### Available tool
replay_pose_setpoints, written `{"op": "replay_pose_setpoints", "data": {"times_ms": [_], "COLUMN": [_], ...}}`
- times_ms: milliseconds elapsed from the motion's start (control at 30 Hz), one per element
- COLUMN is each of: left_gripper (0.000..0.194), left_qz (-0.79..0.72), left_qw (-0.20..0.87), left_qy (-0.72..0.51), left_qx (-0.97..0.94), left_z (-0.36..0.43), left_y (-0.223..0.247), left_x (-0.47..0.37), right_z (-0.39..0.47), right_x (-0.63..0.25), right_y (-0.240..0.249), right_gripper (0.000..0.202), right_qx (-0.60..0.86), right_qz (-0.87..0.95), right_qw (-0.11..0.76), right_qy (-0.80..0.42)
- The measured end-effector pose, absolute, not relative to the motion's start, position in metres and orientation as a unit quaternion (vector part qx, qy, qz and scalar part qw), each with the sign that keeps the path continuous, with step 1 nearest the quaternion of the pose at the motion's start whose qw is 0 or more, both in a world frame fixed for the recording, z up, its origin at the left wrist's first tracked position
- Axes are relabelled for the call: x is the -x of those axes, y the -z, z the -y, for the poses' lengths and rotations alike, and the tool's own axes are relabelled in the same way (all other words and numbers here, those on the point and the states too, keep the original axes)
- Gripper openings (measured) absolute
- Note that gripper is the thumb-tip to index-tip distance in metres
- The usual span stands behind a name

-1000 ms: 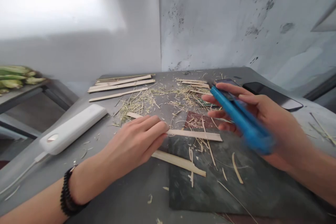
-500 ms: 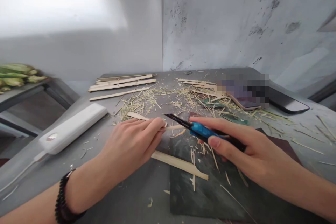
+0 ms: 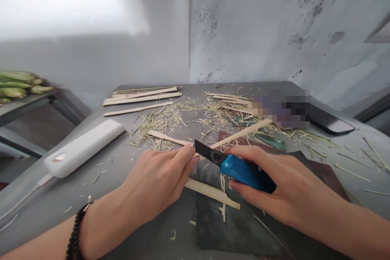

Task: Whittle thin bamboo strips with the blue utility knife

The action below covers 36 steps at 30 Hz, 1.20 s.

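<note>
My left hand (image 3: 161, 176) is closed, thumb and fingers pinching a thin pale wooden strip (image 3: 243, 133) that slants up to the right behind the knife. A blue utility knife (image 3: 243, 170) with a dark blade is gripped in my right hand (image 3: 292, 183). The blade tip lies just right of my left fingertips, near the pinched end of the strip. Another narrow strip (image 3: 167, 137) runs up to my left fingers from behind; whether it is the same piece is hidden. Below my hands, a wider strip (image 3: 213, 192) rests partly on a dark green mat (image 3: 225, 231).
Several wooden strips (image 3: 140, 99) lie at the table's back left. Thin shavings (image 3: 161, 120) cover the middle. A white corded device (image 3: 85, 148) lies at left, with a dark phone (image 3: 332, 118) at back right. Green stalks (image 3: 21, 83) sit on a side stand.
My right hand has turned the knife so its blade shows broad side on. The strip beyond the blade now shows its length, pointing up to the right.
</note>
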<state>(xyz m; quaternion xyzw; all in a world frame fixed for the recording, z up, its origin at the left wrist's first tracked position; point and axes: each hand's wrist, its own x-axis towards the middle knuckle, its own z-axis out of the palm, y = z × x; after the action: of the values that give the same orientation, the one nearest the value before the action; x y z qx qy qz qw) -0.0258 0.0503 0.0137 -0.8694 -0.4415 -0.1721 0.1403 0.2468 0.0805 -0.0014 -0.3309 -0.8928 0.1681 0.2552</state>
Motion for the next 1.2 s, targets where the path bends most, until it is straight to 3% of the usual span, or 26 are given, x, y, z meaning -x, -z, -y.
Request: {"op": "replay_pose_setpoints", "data": {"times_ms": [167,433,833,1200], "left_gripper": [0.026,0.032,0.036,0.037], "left_qz": [0.424,0.465,0.556,0.545], "left_qw": [0.123,0.121,0.001,-0.027], "left_qy": [0.193,0.143,0.028,0.048], "left_qx": [0.876,0.865,0.831,0.837], "left_z": [-0.047,-0.050,-0.055,-0.070], "left_y": [-0.013,-0.014,-0.023,-0.028], "left_x": [0.023,0.022,0.021,0.024], "right_z": [-0.078,-0.085,-0.092,-0.100], "right_x": [-0.246,-0.249,-0.254,-0.260], "right_y": [0.001,0.002,0.003,0.003], "right_gripper": [0.039,0.027,0.032,0.033], "right_qx": [0.307,0.315,0.328,0.353], "right_qz": [0.909,0.908,0.906,0.898], "right_qw": [0.249,0.274,0.266,0.257], "right_qy": [-0.133,-0.024,0.023,0.052]}}
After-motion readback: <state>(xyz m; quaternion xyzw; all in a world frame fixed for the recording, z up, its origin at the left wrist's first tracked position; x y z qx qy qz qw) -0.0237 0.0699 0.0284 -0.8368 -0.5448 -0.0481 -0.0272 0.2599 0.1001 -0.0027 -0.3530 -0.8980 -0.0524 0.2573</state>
